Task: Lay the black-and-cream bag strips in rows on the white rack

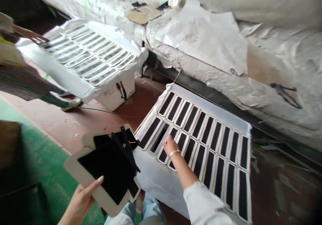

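Observation:
My left hand [80,201] grips from below a stack of beige boards [83,176] with black fabric pieces [110,166] on top, thumb on the upper face. My right hand [169,146] reaches out to a white tray [176,96] set with rows of black rectangular pieces in white frames [208,144]. Its fingers rest on one piece in the near row, beside an empty slot [159,138]. The fingers point down and away, partly hidden, and a bracelet circles the wrist.
A second white tray [85,50] with similar pieces sits at the upper left, where another person's hand [32,35] touches its far corner. A long bench wrapped in crumpled white sheeting [264,60] runs behind. The floor is red-brown [75,121] and green [37,158].

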The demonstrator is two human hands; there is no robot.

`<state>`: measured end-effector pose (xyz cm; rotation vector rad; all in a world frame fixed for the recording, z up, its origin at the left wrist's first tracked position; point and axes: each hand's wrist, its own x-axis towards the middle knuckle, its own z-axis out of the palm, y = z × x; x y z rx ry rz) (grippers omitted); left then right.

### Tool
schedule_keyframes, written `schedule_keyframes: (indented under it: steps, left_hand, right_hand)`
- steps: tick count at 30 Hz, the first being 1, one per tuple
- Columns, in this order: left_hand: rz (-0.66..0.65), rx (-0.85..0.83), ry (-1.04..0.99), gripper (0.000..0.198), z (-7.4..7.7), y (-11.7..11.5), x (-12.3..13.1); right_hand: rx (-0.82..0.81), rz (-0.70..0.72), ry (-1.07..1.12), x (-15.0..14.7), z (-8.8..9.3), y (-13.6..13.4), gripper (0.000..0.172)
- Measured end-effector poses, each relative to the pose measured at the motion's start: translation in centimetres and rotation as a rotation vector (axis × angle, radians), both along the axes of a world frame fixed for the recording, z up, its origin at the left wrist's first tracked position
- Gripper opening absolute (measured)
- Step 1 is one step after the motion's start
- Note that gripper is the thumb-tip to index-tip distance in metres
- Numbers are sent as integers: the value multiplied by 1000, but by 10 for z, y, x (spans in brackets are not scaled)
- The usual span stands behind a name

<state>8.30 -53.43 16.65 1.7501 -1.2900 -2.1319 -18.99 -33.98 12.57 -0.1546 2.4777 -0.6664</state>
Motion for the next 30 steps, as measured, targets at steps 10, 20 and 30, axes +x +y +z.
schedule_keyframes:
  steps: [10, 20, 30]
  left_hand:
    - [102, 122, 243, 82, 1, 9, -12]
    - [-37, -13, 369, 59, -4, 4, -17]
    - [-217, -93, 217, 76, 3, -14, -18]
  right_hand:
    - [-332, 643, -125, 186, 77, -86, 115]
    - [-609, 411, -184, 163, 69, -83, 80]
    - [-902, 54, -501, 152, 71, -86, 30]
